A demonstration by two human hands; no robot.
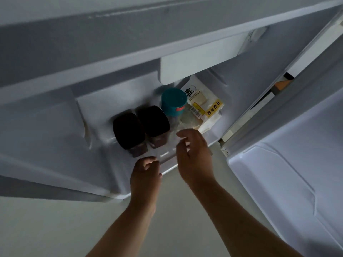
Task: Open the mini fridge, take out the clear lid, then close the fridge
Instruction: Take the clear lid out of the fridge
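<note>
The mini fridge [55, 138] stands open, with its door [278, 173] swung out to the right. A clear lid [168, 147], faint and blurred, lies at the front of the fridge floor, just before the jars. My right hand [194, 156] curls thumb and fingers round the lid's right edge. My left hand [145, 171] has its fingers curled at the lid's near left corner. Most of the lid's outline is hard to make out.
Two jars with dark lids [141, 127] stand side by side behind the clear lid. A teal-capped jar [173, 102] and a bagged loaf with a yellow label [204, 108] are further back. A white compartment flap [194, 65] hangs above. Pale floor [92, 219] lies below.
</note>
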